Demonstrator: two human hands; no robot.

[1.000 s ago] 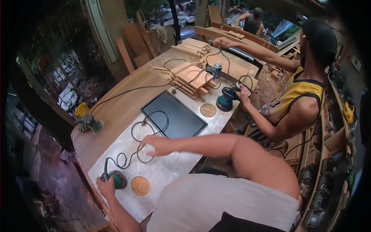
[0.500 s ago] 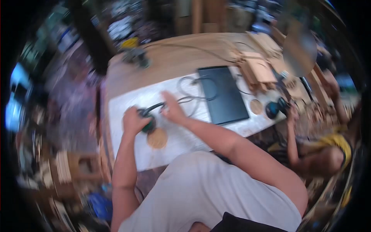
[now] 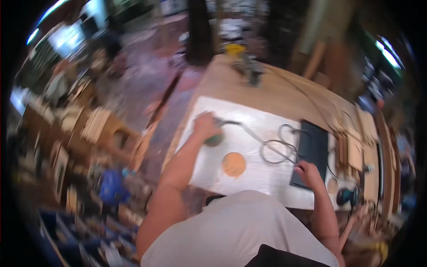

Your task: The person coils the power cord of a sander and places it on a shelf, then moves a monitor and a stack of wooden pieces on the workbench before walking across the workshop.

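Note:
My left hand (image 3: 205, 126) is closed over a green-and-black palm sander (image 3: 215, 139) near the left edge of a white board (image 3: 209, 164). From the sander a dark power cord (image 3: 255, 135) runs to the right and loops. My right hand (image 3: 311, 175) has its fingers curled at the cord, over the near part of a flat black panel (image 3: 307, 144); blur softens the fingers. A round tan wooden disc (image 3: 234, 164) lies on the white board, between my hands and closer to my body.
A power tool (image 3: 249, 69) with a yellow part sits at the table's far corner. Wooden pieces (image 3: 354, 151) are stacked at the right, near a co-worker's arm (image 3: 351, 224) and another green tool (image 3: 344, 196). More wood pieces and a blue item (image 3: 113, 187) are at the left.
My view has turned left. The sander has moved away from the disc, up and left on the board, under my left hand. My right hand has moved right along the cord, to the black panel.

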